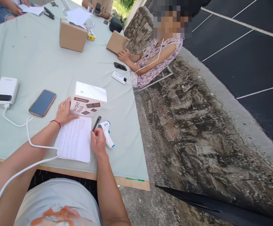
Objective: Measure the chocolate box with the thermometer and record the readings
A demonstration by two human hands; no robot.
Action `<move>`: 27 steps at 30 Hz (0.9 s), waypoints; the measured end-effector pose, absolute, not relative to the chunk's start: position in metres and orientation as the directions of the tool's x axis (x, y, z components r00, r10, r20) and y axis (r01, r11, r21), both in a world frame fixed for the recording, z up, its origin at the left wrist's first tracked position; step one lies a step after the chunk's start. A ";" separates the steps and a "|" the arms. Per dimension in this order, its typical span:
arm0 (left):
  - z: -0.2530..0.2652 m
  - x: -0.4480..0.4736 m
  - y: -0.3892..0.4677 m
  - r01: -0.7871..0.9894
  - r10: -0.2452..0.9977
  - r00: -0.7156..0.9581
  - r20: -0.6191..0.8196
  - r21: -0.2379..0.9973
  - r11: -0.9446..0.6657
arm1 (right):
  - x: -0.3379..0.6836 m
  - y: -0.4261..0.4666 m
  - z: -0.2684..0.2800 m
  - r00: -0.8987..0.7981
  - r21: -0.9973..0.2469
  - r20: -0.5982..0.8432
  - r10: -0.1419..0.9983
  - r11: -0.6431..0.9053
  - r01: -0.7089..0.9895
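My left hand [65,111] lies with its fingers stretched along the left side of a white "Super Meal" box [89,100], the thumb near the top edge of a sheet of paper. That paper [76,141], covered in lines of writing, rests in front of the box. In my right hand [98,140], closed beside the paper's right edge, is a black pen [96,123] pointing up and away from me. Just right of this hand lies a white and blue infrared thermometer [106,133].
A phone [42,103] and white power bank [6,90] lie left; a white cable [30,135] crosses my left forearm. Farther off stand a cardboard box [72,36] and a seated person [155,59] with hands on a brown notebook [117,42]. Other people sit at the far side.
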State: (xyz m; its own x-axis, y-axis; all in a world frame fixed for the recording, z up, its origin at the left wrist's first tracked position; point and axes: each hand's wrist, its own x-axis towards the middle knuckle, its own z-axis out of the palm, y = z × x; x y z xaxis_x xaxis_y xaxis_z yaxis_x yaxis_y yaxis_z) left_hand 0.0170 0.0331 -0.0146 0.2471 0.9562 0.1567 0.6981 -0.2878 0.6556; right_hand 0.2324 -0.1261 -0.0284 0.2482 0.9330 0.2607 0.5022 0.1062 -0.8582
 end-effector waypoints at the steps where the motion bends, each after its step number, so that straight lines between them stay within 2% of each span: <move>1: -0.014 0.017 0.033 0.697 0.955 0.252 0.153 0.656 -0.289 | 0.227 -0.124 -0.030 0.339 -0.912 0.231 0.912 0.081 0.402; 4: -0.013 0.016 0.033 0.692 0.952 0.266 0.152 0.657 -0.298 | 0.209 -0.117 -0.036 0.469 -0.994 0.074 0.880 0.024 0.111; 7: -0.013 0.016 0.033 0.688 0.948 0.275 0.161 0.656 -0.311 | 0.196 -0.112 -0.038 0.441 -1.000 -0.010 0.898 -0.004 -0.014; 15: -0.013 0.016 0.033 0.690 0.945 0.282 0.164 0.650 -0.318 | 0.189 -0.108 -0.031 0.455 -0.992 -0.090 0.886 -0.118 0.034; 27: -0.018 0.015 0.035 0.710 0.935 0.309 0.172 0.613 -0.347 | 0.189 -0.110 -0.030 0.396 -0.983 -0.045 0.917 -0.111 0.145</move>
State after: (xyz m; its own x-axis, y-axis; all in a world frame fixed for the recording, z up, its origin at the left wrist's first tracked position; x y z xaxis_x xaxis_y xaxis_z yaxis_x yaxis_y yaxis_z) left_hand 0.0149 0.0345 -0.0181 0.3089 0.9355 0.1717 0.7096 -0.3468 0.6133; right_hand 0.1892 -0.1095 -0.0299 0.3959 0.9172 -0.0453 0.1452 -0.1113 -0.9831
